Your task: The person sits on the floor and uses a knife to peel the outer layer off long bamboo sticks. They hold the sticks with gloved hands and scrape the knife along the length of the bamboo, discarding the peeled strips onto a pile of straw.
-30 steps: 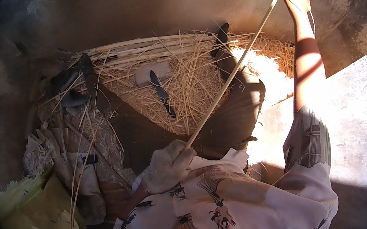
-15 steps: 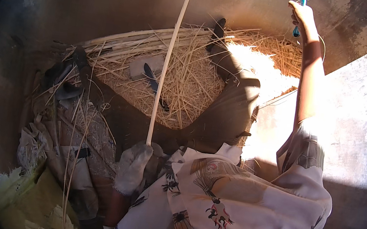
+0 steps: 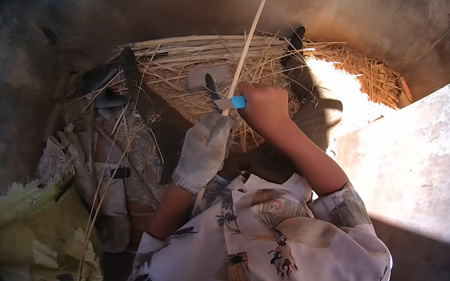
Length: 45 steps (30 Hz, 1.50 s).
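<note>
A long pale split strip of cane or bamboo (image 3: 254, 24) rises upright between my hands and runs out past the top of the view. My left hand (image 3: 203, 152), in a whitish knitted glove, is closed round its lower part. Just above the glove, my bare right hand (image 3: 267, 109) grips a knife (image 3: 238, 102) by its blue handle. The short, wide blade points left and lies against or right beside the strip; whether it cuts in, I cannot tell. The right fingertips are mostly hidden behind the hand.
Straw and shavings (image 3: 168, 95) cover the floor between my outstretched legs, with a grey block (image 3: 198, 79) and a dark blade-shaped thing (image 3: 210, 84) on it. Long pale stalks (image 3: 193, 41) lie beyond. A yellow-green sack (image 3: 45, 236) is at lower left; a wall curves around.
My right hand has come down from the far upper right to the strip, bringing the knife beside it. My left hand has moved up and right with the strip. The view has shifted slightly.
</note>
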Each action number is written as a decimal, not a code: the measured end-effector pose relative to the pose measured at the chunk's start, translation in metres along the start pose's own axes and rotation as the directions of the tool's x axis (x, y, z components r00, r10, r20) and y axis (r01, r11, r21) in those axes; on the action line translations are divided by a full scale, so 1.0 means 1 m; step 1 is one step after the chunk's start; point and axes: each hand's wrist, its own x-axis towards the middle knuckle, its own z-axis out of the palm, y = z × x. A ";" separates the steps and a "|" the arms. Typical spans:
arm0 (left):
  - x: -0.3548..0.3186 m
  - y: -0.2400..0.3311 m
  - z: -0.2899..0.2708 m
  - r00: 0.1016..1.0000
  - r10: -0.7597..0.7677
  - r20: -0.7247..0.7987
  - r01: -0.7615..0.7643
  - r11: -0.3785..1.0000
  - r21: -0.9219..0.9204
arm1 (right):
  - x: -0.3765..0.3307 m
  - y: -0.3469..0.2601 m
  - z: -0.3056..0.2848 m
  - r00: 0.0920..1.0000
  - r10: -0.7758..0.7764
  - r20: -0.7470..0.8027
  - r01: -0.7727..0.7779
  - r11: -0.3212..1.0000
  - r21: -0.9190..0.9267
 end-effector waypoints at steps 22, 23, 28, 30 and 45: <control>-0.024 0.011 0.009 0.843 0.425 0.329 -0.536 0.608 0.585 | 0.153 0.129 -0.102 0.759 0.432 -0.487 -0.529 0.845 -0.075; -0.026 0.010 0.008 0.837 0.424 0.346 -0.545 0.594 0.591 | 0.156 0.138 -0.109 0.762 0.438 -0.477 -0.541 0.836 -0.096; -0.033 0.002 0.002 0.723 0.485 0.492 -0.684 0.403 0.608 | 0.174 0.188 -0.152 0.687 0.538 -0.488 -0.677 0.719 -0.160; -0.044 -0.018 -0.004 0.717 0.456 0.527 -0.696 0.416 0.586 | 0.180 0.215 -0.174 0.616 0.613 -0.495 -0.751 0.648 -0.131; -0.036 0.000 -0.011 0.964 0.205 0.171 -0.238 0.950 0.202 | 0.040 0.038 -0.073 0.966 -0.023 -0.259 0.044 0.996 0.076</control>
